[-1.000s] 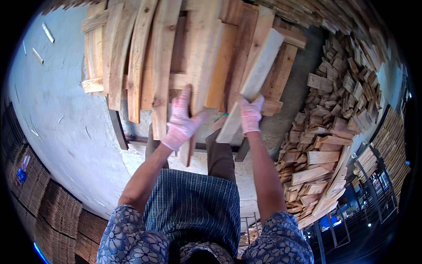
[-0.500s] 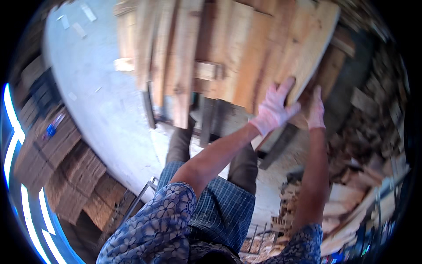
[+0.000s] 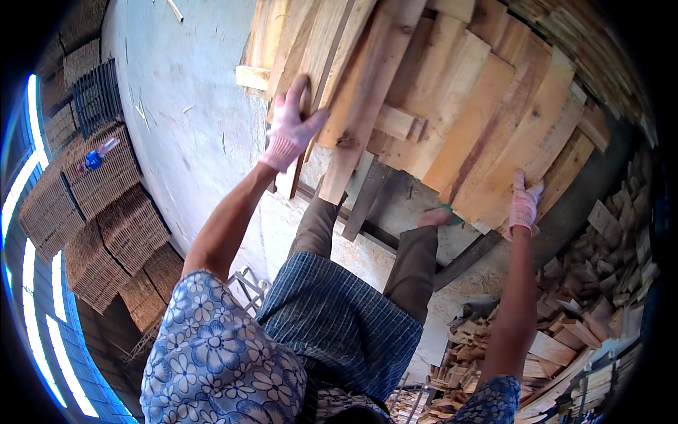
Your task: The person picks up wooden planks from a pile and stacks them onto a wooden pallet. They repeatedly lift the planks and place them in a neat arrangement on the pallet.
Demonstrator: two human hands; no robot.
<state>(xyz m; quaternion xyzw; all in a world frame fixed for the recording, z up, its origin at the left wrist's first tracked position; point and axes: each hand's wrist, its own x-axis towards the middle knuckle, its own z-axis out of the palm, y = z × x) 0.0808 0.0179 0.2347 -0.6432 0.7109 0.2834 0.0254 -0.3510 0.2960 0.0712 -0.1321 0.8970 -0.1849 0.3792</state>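
Note:
My left hand [image 3: 288, 133], in a pale pink knit glove, lies over the near ends of the boards at the left, its fingers spread and the thumb pointing right. A long wooden board [image 3: 367, 106] slants just right of it, its near end jutting toward my knees. My right hand [image 3: 524, 203], gloved alike, grips the near end of a light wooden board [image 3: 519, 152] at the right side of the layer. The thumb shows on top, while the other fingers are partly hidden. Between the hands, several boards [image 3: 462, 106] lie side by side.
Short wood blocks [image 3: 395, 121] lie among the boards. Dark metal bars [image 3: 367, 198] support them near my legs. Scrap wood [image 3: 600, 261] is heaped at the right. Bundled brown slatted stacks [image 3: 99, 191] stand at the left, with a blue item [image 3: 92, 161] on one.
My left hand has moved from the right-hand boards across to the left ones. My right hand has come onto the right board's near end. The view has turned, shifting the boards rightward.

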